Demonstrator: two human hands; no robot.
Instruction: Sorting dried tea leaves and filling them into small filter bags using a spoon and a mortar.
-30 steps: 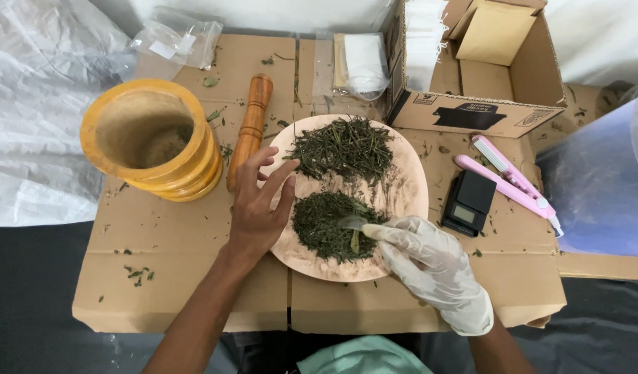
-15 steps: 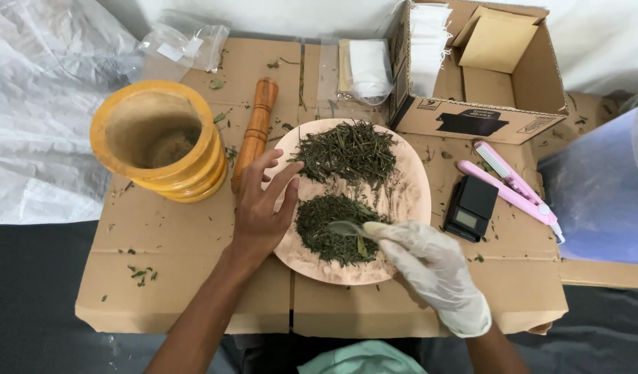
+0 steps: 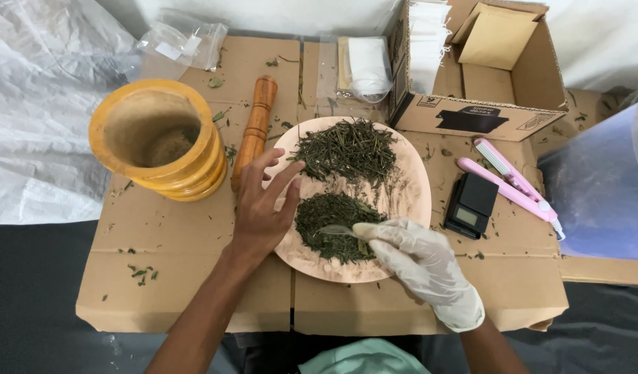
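1. Pale wood makes up the one round plate (image 3: 409, 187), which lies on flattened brown cardboard (image 3: 180, 242) and carries two separate heaps of dried green herb: a coarse, stalky heap (image 3: 347, 149) at the far side and a finer, crumbled heap (image 3: 326, 215) at the near side.
2. The right hand (image 3: 419, 266), in one white disposable glove, grips a small metal spoon (image 3: 336, 230) whose bowl rests on the finer heap.
3. The bare left hand (image 3: 260, 208) lies flat with fingers spread, holding nothing, its fingertips on the plate's left rim.
4. One yellow wooden mortar (image 3: 156, 138) stands left of the plate, and one brown wooden pestle (image 3: 255, 128) lies between mortar and plate.
5. One small black digital scale (image 3: 471, 204) sits just right of the plate; beyond it lies one pink handheld sealer (image 3: 509, 181) with its two arms apart.
6. One open cardboard box (image 3: 482, 114) stands at the far right, holding a stack of white sachets (image 3: 426, 41).
7. Two clear plastic bags lie at the far edge: one (image 3: 184, 43) at the left, one with white contents (image 3: 364, 66) beside the box.
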